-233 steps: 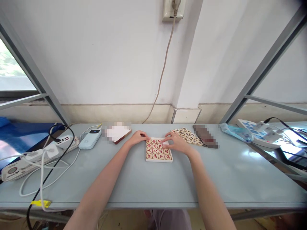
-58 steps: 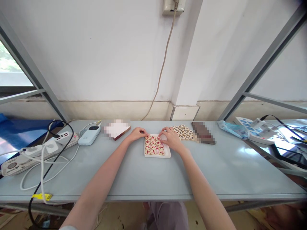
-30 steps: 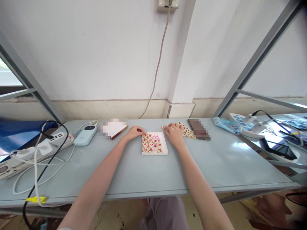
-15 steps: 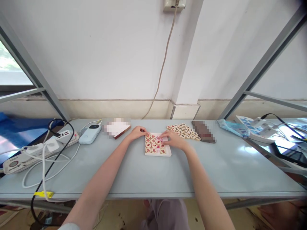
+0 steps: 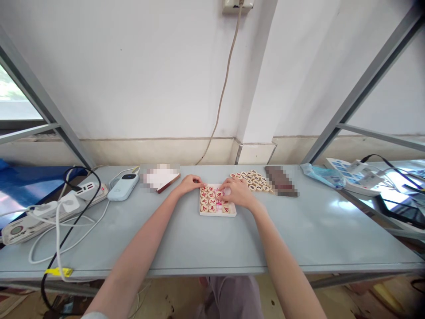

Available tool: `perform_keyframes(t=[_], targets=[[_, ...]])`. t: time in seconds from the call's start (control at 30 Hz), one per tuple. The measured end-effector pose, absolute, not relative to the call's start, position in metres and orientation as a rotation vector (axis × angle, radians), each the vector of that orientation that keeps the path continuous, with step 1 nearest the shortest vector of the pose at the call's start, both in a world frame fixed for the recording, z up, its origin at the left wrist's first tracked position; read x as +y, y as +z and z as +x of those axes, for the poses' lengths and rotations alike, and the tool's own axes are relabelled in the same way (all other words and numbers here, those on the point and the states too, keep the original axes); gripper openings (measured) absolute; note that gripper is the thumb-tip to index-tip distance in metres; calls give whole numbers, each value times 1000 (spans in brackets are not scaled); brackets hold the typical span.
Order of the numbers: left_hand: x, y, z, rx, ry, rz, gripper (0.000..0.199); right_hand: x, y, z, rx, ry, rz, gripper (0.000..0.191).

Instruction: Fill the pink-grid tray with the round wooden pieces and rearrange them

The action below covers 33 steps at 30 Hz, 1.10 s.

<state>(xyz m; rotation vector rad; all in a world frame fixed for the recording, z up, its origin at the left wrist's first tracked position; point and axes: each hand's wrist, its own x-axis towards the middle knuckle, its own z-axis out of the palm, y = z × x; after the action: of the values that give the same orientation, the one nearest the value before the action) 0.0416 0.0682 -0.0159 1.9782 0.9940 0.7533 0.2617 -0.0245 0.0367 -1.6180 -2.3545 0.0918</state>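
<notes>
A shallow white box [image 5: 217,215] sits on the grey table, holding rows of round xiangqi pieces [image 5: 212,202] with red characters. At its far left corner is my left hand [image 5: 190,184], fingers curled together and gripping the edge. My right hand [image 5: 238,192] reaches over the box's right side, its fingertips closed on a xiangqi piece [image 5: 218,194] in the upper middle. Pink marks show on the box floor between pieces. The right hand hides the box's far right corner. More xiangqi pieces [image 5: 254,180], mostly dark-lettered, lie grouped beyond that hand.
A pixelated brown lid-like object [image 5: 281,180] lies right of the loose pieces. To the left are a pixelated item with a brown edge [image 5: 168,182], a pale blue device [image 5: 124,186] and a power strip [image 5: 25,225] with tangled cables. A blue plastic packet [image 5: 323,176] lies right.
My right fingers have drawn together and shifted slightly left over the piece in the upper middle of the box. My left hand stays at the corner. The view has shifted slightly.
</notes>
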Motion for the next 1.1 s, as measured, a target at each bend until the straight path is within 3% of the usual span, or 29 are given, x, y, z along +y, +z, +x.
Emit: perform_keyframes(t=[0.27,0.67,0.9,1.1], targets=[[69,-15,41,1013,728,1989,34,-7,15,288,-1954,-228,-1795,32],[67,-14,41,1031,730,1976,35,-7,6,292,-2034,-366,-1794,28],[66,-12,41,1038,730,1987,34,-7,11,298,-1954,-229,-1929,37],[63,-11,41,1032,733,1979,35,-15,31,286,-2078,253,-1550,24]])
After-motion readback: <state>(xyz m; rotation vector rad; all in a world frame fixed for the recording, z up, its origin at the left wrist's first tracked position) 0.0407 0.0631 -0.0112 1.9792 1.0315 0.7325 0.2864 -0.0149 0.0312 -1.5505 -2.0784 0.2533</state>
